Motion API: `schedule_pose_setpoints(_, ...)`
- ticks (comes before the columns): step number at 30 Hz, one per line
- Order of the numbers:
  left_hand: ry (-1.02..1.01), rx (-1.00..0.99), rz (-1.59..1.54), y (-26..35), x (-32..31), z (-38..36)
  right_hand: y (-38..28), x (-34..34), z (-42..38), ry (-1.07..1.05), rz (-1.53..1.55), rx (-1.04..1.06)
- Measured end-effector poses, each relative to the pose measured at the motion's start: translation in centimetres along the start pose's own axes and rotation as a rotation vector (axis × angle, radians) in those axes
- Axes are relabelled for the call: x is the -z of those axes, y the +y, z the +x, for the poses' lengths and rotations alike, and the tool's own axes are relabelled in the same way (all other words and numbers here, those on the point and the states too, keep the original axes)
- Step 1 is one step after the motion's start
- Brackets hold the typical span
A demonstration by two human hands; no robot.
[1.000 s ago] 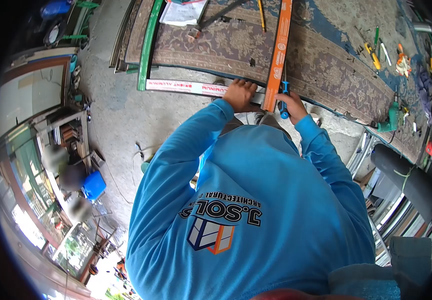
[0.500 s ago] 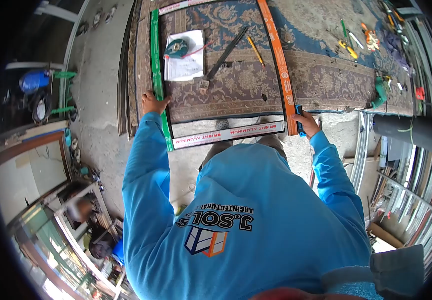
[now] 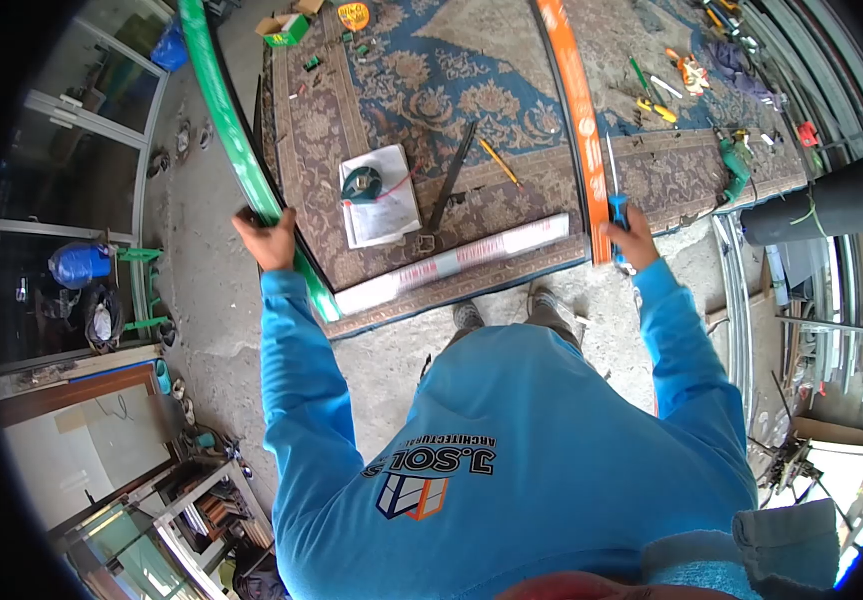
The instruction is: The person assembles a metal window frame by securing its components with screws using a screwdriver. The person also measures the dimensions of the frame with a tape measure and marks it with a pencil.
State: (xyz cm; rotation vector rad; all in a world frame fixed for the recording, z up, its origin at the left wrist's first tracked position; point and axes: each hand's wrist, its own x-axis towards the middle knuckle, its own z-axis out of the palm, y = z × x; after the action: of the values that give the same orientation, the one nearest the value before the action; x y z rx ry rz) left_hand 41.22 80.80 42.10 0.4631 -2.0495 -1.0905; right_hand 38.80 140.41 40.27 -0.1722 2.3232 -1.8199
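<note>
My left hand (image 3: pixel 270 238) grips the green-taped bar (image 3: pixel 237 140) near its lower end. On the other side, my right hand (image 3: pixel 632 238) is closed on a blue-handled screwdriver (image 3: pixel 618 212), with fingers against the orange-taped bar (image 3: pixel 586 120). The white-taped bar (image 3: pixel 452 262) lies at a slant over the carpet between the two; its left end meets the green bar, and a gap shows between its right end and the orange bar. A tape measure (image 3: pixel 362 184) sits on a white notepad (image 3: pixel 384 215). A dark strip (image 3: pixel 454 176) and a yellow pencil (image 3: pixel 500 162) are beside it.
The patterned carpet (image 3: pixel 322 110) covers the work surface. Yellow-handled pliers (image 3: pixel 658 110) and a green power drill (image 3: pixel 734 168) lie at the right. A small green box (image 3: pixel 284 30) is at the top. A dark roll (image 3: pixel 822 205) and metal lengths stand far right.
The green and orange bars have spread apart from the white bar's right end, which now lies free. Both bars tilt differently, my left hand moved left and down, and the view shows more carpet.
</note>
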Motion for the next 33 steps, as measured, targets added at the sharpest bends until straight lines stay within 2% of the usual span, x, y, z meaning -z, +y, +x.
schedule_pose_setpoints(3,0.119,-0.146,-0.320,3.7,-2.5,7.1,-3.6,0.2,7.3,0.081,-0.062,0.140)
schedule_pose_setpoints(5,0.116,-0.292,-0.446,5.2,-4.1,11.6,-6.1,-0.1,12.5,0.165,-0.106,0.225)
schedule_pose_setpoints(7,0.189,-0.389,-0.377,6.5,-5.1,14.9,-7.5,0.5,18.3,0.031,0.162,0.122)
schedule_pose_setpoints(9,0.081,-0.232,0.004,6.4,-5.4,17.1,-9.9,0.8,23.2,-0.005,0.367,0.021)
schedule_pose_setpoints(10,0.008,-0.097,-0.226,6.7,-5.9,17.4,-11.9,0.0,24.4,0.018,0.547,-0.013)
schedule_pose_setpoints(11,0.007,-0.099,-0.221,7.4,-6.0,17.2,-13.7,-0.7,25.1,0.039,0.729,-0.057)
schedule_pose_setpoints(13,-0.140,0.241,-0.735,8.7,-5.7,16.2,-13.9,-1.3,25.8,0.068,0.831,0.010)
schedule_pose_setpoints(14,-0.197,0.311,-0.874,8.7,-5.1,15.6,-13.5,-1.4,25.5,0.077,0.931,0.002)
schedule_pose_setpoints(15,-0.192,0.311,-0.868,8.7,-4.2,15.0,-13.2,-1.2,25.3,0.085,1.029,-0.004)
schedule_pose_setpoints(16,-0.226,0.352,-1.040,9.7,-2.9,13.8,-11.8,-0.6,25.3,-0.012,1.044,0.025)
schedule_pose_setpoints(17,-0.256,0.400,-1.208,9.8,-1.6,12.5,-10.2,-0.2,25.2,0.046,1.001,-0.012)
schedule_pose_setpoints(19,-0.764,0.356,-1.436,4.2,0.6,10.8,-6.8,-0.2,24.4,0.125,0.756,-0.003)
schedule_pose_setpoints(21,-0.493,0.511,-1.174,4.8,1.9,6.4,-1.0,1.6,25.3,0.060,0.633,-0.045)
schedule_pose_setpoints(23,-0.613,0.450,-0.685,2.7,3.6,2.4,3.6,2.7,24.9,0.012,0.235,-0.038)
schedule_pose_setpoints(25,-0.704,0.606,-0.498,1.0,4.7,-0.5,3.8,0.7,21.4,0.024,0.453,-0.427)
schedule_pose_setpoints(26,-0.764,0.776,-0.447,0.5,4.9,-1.9,5.4,0.0,20.5,-0.036,0.535,-0.444)
schedule_pose_setpoints(27,-0.770,0.728,-0.308,-0.8,4.0,-3.5,6.6,-0.9,19.6,0.001,0.503,-0.440)
schedule_pose_setpoints(29,-0.882,0.514,0.098,-6.4,3.1,-5.4,7.8,-2.3,19.0,0.069,0.409,-0.400)
schedule_pose_setpoints(33,-0.711,0.311,0.485,-10.9,-0.5,-7.8,10.7,-4.1,21.3,0.090,0.324,-0.313)
